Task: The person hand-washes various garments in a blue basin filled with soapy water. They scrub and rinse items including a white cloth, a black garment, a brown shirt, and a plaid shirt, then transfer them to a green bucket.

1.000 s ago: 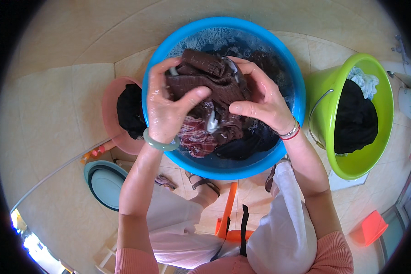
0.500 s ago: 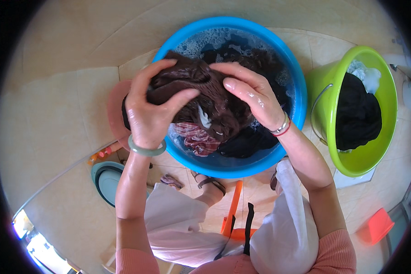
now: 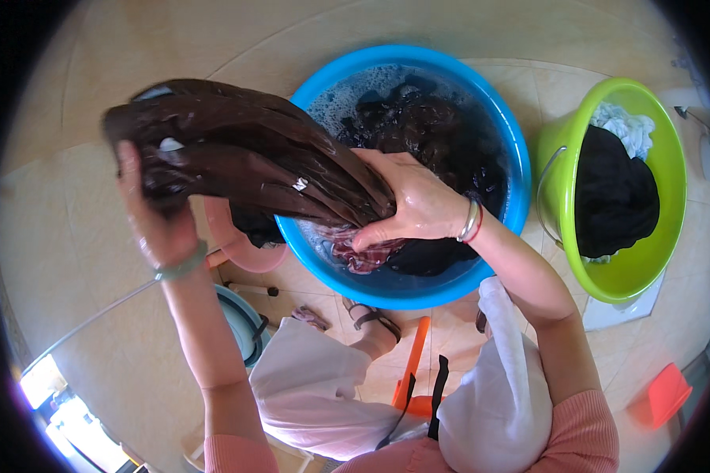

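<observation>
A wet brown garment (image 3: 252, 158) stretches between my hands, bunched at its right end and bulging wider at its left, with small white patches on it. My left hand (image 3: 162, 225), blurred, grips the left end, beyond the rim of the blue basin (image 3: 516, 181). My right hand (image 3: 418, 197) is closed round the bunched end over the basin. Beneath it, a red-and-white checked cloth (image 3: 363, 251) lies partly hidden among dark clothes (image 3: 434, 126) in foamy water.
A lime-green bucket (image 3: 564, 197) with black and pale cloth stands on the right. Left of the basin is a pink basin (image 3: 248, 256) with dark cloth, partly covered by the garment. A grey-blue tub (image 3: 241, 315) sits nearer. An orange-red object (image 3: 669, 392) lies at lower right.
My left hand has swung out to the left, drawing the brown garment from a bundle over the basin into a long stretch. My right hand has come slightly lower and now grips its other end.
</observation>
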{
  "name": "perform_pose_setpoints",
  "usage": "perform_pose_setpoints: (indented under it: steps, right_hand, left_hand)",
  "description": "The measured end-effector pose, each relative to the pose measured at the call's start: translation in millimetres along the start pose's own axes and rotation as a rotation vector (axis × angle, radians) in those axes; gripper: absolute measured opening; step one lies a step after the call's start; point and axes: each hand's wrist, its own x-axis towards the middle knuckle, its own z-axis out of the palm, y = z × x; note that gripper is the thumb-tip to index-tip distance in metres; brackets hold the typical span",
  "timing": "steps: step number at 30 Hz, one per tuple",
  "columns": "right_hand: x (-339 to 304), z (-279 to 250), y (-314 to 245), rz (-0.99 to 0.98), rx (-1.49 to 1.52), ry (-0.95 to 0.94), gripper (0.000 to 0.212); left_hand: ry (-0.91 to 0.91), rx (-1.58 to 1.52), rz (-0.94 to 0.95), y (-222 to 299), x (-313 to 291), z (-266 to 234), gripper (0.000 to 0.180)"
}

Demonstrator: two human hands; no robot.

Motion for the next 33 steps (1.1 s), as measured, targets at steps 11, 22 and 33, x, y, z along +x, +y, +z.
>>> perform_pose_setpoints:
  steps: [11, 22, 33]
  right_hand:
    - [-39.0, -6.9, 65.2, 0.214, -1.021, 0.201, 0.064]
    - [-35.3, 20.4, 129.4, 0.519, -1.237, -0.268, 0.043]
    - [-36.5, 15.4, 166.8, 0.693, -1.193, -0.228, 0.038]
  left_hand:
    - [-0.333, 0.804, -0.004, -202.6, -44.2, -69.5, 0.036]
    - [-0.802, 1.533, 0.581, -216.2, -57.9, -1.0, 0.065]
    - [-0.957, 1.662, 0.322, -268.0, -37.9, -2.1, 0.062]
